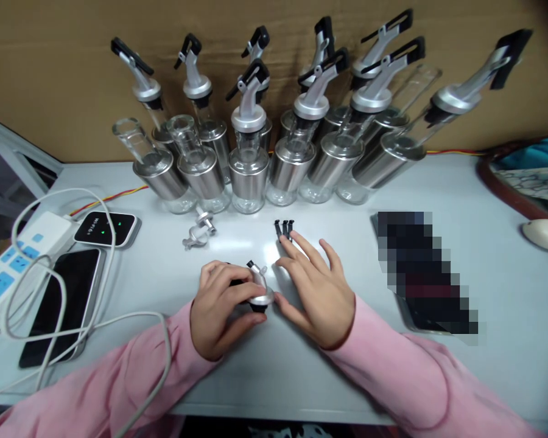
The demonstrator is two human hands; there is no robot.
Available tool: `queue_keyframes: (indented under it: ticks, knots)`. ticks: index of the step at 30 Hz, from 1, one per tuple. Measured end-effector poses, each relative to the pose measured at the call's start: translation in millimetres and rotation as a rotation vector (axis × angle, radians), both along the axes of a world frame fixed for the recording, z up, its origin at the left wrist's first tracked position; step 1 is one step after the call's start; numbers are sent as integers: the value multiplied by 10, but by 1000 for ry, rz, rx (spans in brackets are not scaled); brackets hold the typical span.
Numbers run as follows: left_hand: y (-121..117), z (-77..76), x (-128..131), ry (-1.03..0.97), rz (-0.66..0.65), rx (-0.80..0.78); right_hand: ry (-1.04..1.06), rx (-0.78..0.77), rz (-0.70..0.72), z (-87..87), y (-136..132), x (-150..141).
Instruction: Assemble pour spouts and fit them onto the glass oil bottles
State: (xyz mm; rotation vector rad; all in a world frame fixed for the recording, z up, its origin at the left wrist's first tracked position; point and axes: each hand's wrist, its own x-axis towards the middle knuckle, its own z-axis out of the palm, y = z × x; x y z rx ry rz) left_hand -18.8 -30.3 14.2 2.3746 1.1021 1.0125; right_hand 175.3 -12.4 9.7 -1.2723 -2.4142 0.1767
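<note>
My left hand [221,307] is closed around a silver pourer spout [261,295] with a black stopper underneath, held just above the table. My right hand [317,286] is open, its fingers spread flat and reaching forward. Its fingertips are at several small black clips [284,227] lying side by side on the table; whether they press on them I cannot tell. Left of these clips lie loose silver pourer pieces [201,230]. Behind stand two rows of glass bottles with metal sleeves [249,176], most topped with silver pourers that have black levers.
On the left are a white power strip [27,255], a black Wi-Fi device [107,229], a phone [64,304] and looping white cable. A pixelated dark phone-like object [424,274] lies to the right, near a pale mouse [545,234]. A cardboard panel [64,79] backs the table.
</note>
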Motion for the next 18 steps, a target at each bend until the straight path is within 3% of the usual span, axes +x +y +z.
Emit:
queue_keyframes:
  ticks: [12,18]
  knots:
    - [5,19,7,-14,1,-44,153,-4,-61,71,5,3]
    - [-1,44,66,-107,71,-45,74,55,-150,82,12,35]
